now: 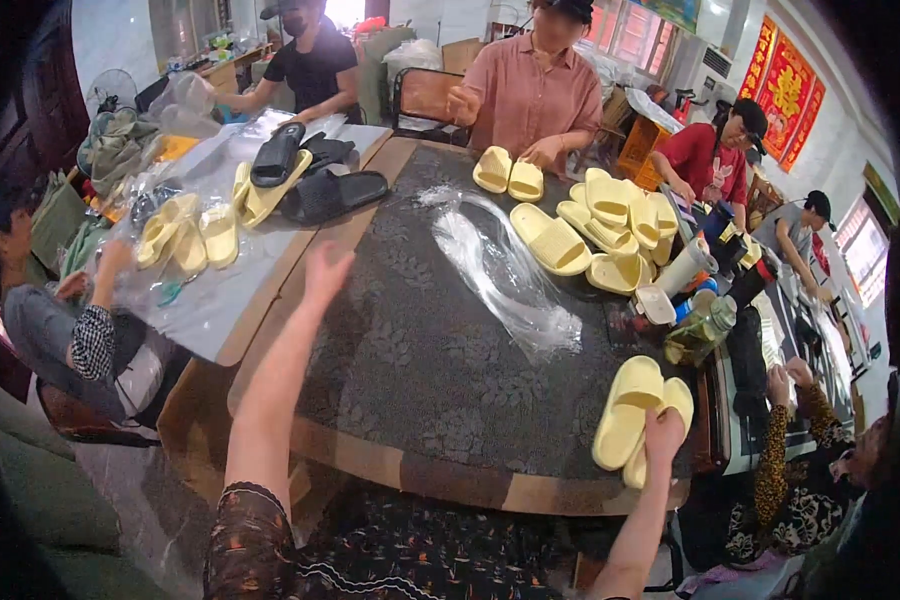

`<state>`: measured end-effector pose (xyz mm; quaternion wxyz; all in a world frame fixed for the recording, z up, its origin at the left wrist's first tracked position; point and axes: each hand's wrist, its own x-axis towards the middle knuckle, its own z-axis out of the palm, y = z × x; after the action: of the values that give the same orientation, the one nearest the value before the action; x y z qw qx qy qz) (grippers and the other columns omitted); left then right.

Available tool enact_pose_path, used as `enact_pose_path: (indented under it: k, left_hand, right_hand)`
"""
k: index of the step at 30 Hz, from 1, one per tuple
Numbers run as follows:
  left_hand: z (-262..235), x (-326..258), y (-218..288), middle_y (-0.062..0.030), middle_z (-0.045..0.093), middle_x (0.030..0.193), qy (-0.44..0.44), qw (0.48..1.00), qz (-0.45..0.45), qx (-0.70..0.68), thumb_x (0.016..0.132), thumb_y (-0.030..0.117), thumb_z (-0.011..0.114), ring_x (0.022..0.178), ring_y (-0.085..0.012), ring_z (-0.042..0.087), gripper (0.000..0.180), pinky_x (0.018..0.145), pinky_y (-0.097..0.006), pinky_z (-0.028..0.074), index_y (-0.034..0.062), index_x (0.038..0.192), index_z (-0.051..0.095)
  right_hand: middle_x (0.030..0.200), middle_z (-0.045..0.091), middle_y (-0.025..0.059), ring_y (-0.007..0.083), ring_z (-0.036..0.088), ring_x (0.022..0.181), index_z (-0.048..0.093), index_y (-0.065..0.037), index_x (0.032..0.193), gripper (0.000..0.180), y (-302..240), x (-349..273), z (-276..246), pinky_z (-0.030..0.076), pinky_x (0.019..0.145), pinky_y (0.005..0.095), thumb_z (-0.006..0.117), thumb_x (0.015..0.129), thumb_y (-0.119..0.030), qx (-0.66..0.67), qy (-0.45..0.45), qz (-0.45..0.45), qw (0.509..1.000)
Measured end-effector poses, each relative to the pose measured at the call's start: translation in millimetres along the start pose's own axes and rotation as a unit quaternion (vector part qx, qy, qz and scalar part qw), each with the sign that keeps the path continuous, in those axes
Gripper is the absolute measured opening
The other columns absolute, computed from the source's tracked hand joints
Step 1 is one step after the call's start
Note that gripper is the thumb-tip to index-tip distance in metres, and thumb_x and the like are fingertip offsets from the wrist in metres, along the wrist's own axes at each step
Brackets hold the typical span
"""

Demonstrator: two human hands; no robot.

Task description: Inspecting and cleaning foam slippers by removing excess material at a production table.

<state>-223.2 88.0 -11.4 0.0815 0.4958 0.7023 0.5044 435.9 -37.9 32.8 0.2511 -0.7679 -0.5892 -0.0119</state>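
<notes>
At the table's right front edge, my right hand (665, 434) grips a pair of pale yellow slide slippers (626, 398), which lie side by side and overlap. Over the left part of the dark patterned tabletop (400, 370) reaches my left hand (328, 275), fingers apart and holding nothing. Just beyond it are black slippers (335, 198). Clear plastic bags (505, 280) lie in the middle of the table. A heap of yellow slippers (610, 225) sits at the far right, with one more pair (508, 175) close to a co-worker's hand.
On the left, a grey-topped table (210, 320) carries yellow slippers (185, 240) and plastic film. Bottles and a glass jar (705, 325) crowd the right edge beside a small white tub (656, 304). Several co-workers stand or sit around the tables. Green sacks (55, 235) are at the left.
</notes>
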Motion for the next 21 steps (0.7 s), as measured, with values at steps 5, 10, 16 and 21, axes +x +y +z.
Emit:
enact_pose_path:
  k: [5,10,16,21]
  left_hand:
    - [8,81,-14,-0.0243,0.05,0.122,0.032,0.998,-0.041,0.029,0.075,0.041,0.068,0.116,-0.0347,0.048,0.061,0.099,-0.039,0.037,-0.0002,0.118,0.054]
    - [3,145,-62,-0.0243,0.051,0.119,0.069,0.989,-0.107,-0.072,0.072,0.04,0.073,0.107,-0.0319,0.053,0.067,0.091,-0.039,0.043,0.0029,0.124,0.051]
    - [1,149,-42,-0.0048,0.058,0.096,-0.019,0.887,-0.206,-0.413,0.081,0.03,0.07,0.076,-0.0147,0.057,0.053,0.058,-0.022,0.046,0.007,0.123,0.047]
    - [-10,136,-12,0.0011,0.053,0.087,0.07,0.934,-0.184,-0.299,0.083,0.038,0.067,0.07,-0.0089,0.052,0.035,0.059,-0.023,0.044,0.0114,0.103,0.054]
  right_hand:
    - [0.067,0.054,0.0192,0.0292,0.054,0.062,0.055,0.009,0.077,0.027,11,37,-4,0.044,0.062,0.0379,0.065,0.08,-0.016,0.048,-0.04,0.13,0.99]
    - [0.069,0.052,0.0094,0.0201,0.049,0.06,0.057,0.01,0.103,0.033,14,5,20,0.042,0.059,0.0328,0.065,0.081,-0.012,0.121,0.045,0.091,0.987]
    - [0.065,0.046,0.0009,0.0087,0.043,0.058,0.057,0.005,0.116,0.037,-22,-24,19,0.039,0.055,0.0242,0.064,0.081,-0.005,0.19,0.068,0.113,0.973]
    - [0.066,0.046,-0.0006,0.0071,0.043,0.06,0.06,0.004,0.111,0.027,-42,-29,25,0.037,0.055,0.0221,0.06,0.084,-0.002,0.201,0.071,0.004,0.977]
